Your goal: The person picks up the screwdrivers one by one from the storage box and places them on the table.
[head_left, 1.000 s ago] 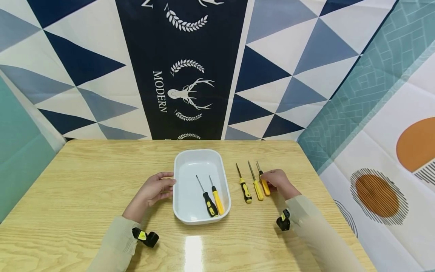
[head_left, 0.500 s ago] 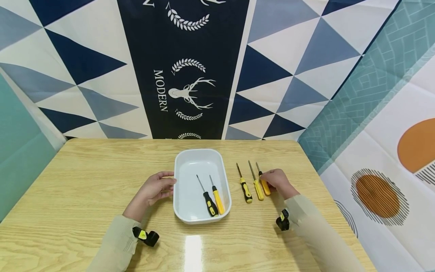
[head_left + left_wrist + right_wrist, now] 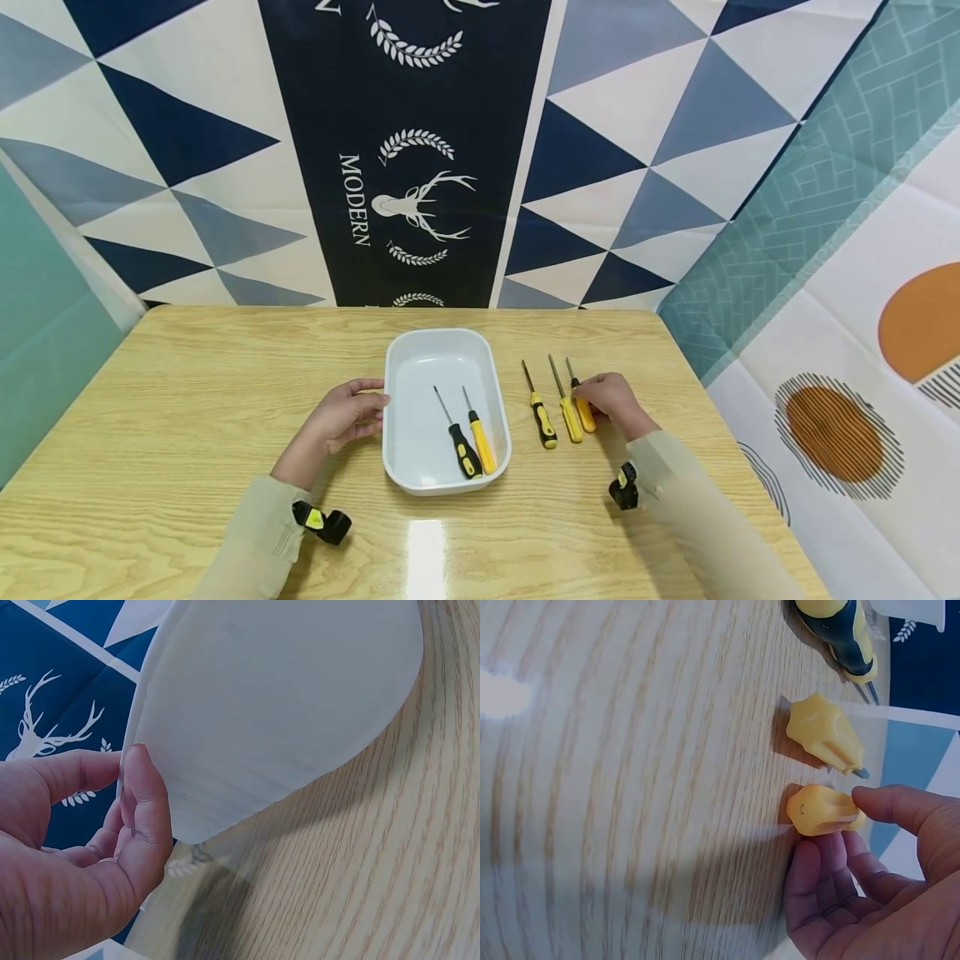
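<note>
Tray (image 3: 416,433) | left hand (image 3: 347,417), curled, grips rim (image 3: 386,433) | right hand (image 3: 611,396) pinches rightmost screwdriver (image 3: 819,811) (open table (image 3: 603,335) beyond)

the head camera looks from above the near side of the table (image 3: 210,392), forward and down, and takes in the left hand (image 3: 351,417), the right hand (image 3: 617,398) and the far wall cloth (image 3: 420,200). the left wrist camera (image 3: 322,523) faces, from very near, the left outer wall of the white tray (image 3: 285,697). the right wrist camera (image 3: 624,486) looks closely from near to far over three screwdriver handles (image 3: 825,733), which the head view also shows; its picture is turned sideways.
</note>
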### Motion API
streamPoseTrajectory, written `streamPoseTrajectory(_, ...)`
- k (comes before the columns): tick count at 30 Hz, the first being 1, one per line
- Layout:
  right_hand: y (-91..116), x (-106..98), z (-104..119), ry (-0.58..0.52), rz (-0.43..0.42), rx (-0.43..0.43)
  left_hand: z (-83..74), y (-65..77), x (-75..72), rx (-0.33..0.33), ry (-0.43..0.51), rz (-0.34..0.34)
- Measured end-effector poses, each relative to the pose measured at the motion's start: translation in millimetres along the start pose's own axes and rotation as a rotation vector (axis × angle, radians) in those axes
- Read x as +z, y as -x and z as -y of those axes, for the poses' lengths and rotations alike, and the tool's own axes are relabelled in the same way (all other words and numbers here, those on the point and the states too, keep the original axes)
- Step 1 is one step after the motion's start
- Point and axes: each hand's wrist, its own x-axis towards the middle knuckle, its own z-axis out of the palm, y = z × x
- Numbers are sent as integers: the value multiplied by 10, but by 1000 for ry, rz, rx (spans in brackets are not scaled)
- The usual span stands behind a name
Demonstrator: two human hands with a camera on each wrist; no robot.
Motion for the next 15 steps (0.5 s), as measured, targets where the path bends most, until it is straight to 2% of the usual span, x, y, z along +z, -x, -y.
streamPoseTrajectory(15,47,-52,7,7,12,21,-1,10,3,4,14,18)
